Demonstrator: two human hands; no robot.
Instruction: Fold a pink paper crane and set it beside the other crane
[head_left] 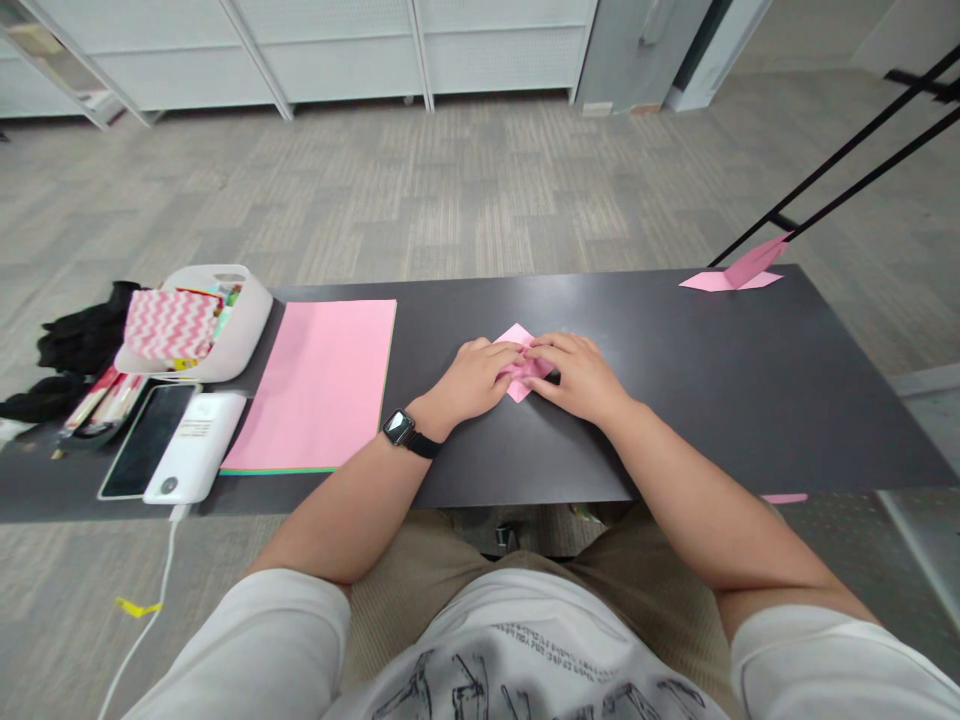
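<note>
A small pink sheet of folded origami paper (517, 334) lies on the dark table in front of me, one corner pointing away and one toward me. On its left part rests my left hand (477, 378), fingers bent and gripping the folded layers. From the other side my right hand (576, 376) holds the paper too, its thumb and fingers curled over the right part. The fingertips of both hands nearly meet at the middle and hide most of the folds. A black watch (405, 431) is on my left wrist.
A stack of large coloured sheets (322, 380), pink on top, lies to the left. Beyond it are a white basket (251, 330), a phone (146, 440), a white power bank (193, 450) with a cable, and black cloth (86, 330). A folded pink paper figure (739, 272) stands far right.
</note>
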